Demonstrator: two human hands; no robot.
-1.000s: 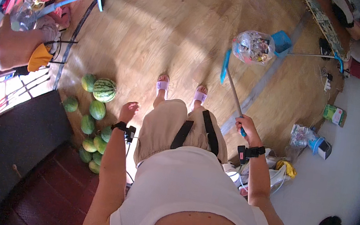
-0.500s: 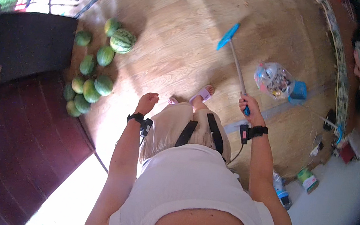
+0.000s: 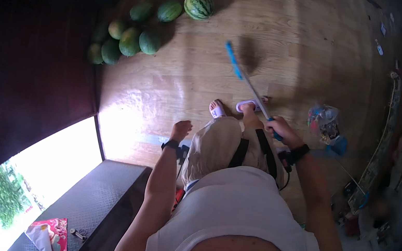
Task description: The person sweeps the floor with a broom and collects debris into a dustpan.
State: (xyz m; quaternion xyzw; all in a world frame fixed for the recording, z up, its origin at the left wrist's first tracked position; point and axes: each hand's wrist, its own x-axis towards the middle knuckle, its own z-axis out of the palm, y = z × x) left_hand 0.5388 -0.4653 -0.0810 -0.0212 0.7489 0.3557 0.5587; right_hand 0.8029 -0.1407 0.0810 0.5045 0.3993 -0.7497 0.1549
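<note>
My right hand is closed around the blue grip of a long-handled broom. Its thin pale shaft slants up and left to a narrow blue head, held over the wooden floor. Whether the head touches the floor I cannot tell. Near my left thigh, my left hand hangs with fingers curled in and nothing showing in them. Right of the broom hand lies a see-through bag full of mixed litter, with a blue dustpan against it.
Several watermelons cluster on the floor at the far left. A dark red door panel stands left of bright daylight. At lower left, a grey textured bench top carries a red-and-white packet. Assorted clutter lines the right side.
My view has turned and moved, so the watermelons sit higher and the bench top shows at lower left. The broom head has swung left relative to my body; my right hand keeps its hold.
</note>
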